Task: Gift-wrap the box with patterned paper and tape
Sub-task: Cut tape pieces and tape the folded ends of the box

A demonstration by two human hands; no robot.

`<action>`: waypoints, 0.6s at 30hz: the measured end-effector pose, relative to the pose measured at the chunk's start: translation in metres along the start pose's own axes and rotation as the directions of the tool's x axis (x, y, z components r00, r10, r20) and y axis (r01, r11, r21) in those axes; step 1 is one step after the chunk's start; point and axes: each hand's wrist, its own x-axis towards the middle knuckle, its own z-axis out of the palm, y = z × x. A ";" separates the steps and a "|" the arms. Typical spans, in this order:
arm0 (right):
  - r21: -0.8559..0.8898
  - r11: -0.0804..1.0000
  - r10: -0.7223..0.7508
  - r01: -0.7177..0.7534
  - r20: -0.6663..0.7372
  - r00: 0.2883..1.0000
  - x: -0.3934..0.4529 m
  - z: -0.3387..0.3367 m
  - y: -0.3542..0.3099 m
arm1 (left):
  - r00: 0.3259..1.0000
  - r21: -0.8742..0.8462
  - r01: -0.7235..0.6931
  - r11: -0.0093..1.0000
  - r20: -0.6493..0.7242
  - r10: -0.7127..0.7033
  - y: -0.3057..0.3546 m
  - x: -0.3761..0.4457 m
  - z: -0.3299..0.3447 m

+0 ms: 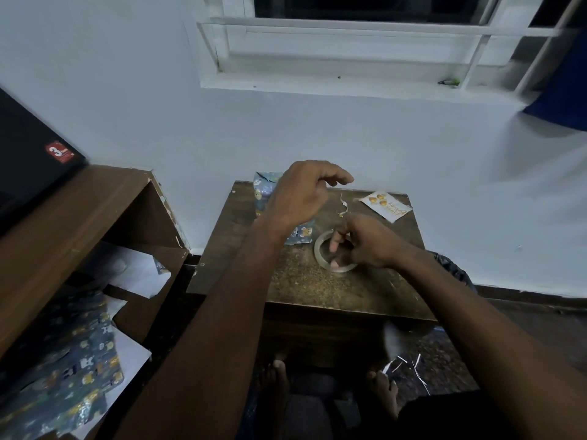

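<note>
Taking the small brown desk (317,287) as the landmark, well to its left a dark flat object with a red sticker (60,152) lies on a brown wooden shelf unit (79,217), and below that, spilling out of the shelf's lower level, sits a loose sheet of dark blue patterned paper (73,354) with its white underside showing at the edges. On the desk's far left part stands the wrapped box (266,192), covered in the same blue paper printed with little bears; most of it is hidden behind the left arm. The left hand (305,188) hovers above the box and the desk's back edge, fingers loosely curled and pointing right, holding nothing that can be made out. Just right of it, a thin curled strip (343,204), blurred, rises above the desk's middle to the fingertips of the right hand (362,242), which seem to pinch its lower end, though the blur leaves that unsure. The other fingers of that hand reach down into the ring of a clear tape roll (320,249) lying flat on the desk's middle. At the desk's far right corner lies a small white card (386,206) with gold shapes. Below the desk's front edge, bare feet rest on the floor, with white scraps (409,366) beside the right one.
</note>
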 end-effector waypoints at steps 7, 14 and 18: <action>-0.154 0.988 0.018 -0.008 0.066 0.998 -0.003 0.004 0.003 | 0.999 -0.028 -0.005 1.000 -0.039 0.004 0.001 -0.005 0.001; 0.339 0.940 0.014 0.036 -0.145 0.989 -0.013 -0.026 0.013 | 0.996 -0.134 -0.055 0.989 -0.076 0.045 -0.005 -0.003 0.000; 0.533 0.843 0.043 0.075 -0.205 0.978 -0.016 -0.031 0.013 | 0.997 -0.109 -0.053 0.993 -0.065 0.047 -0.007 -0.001 -0.001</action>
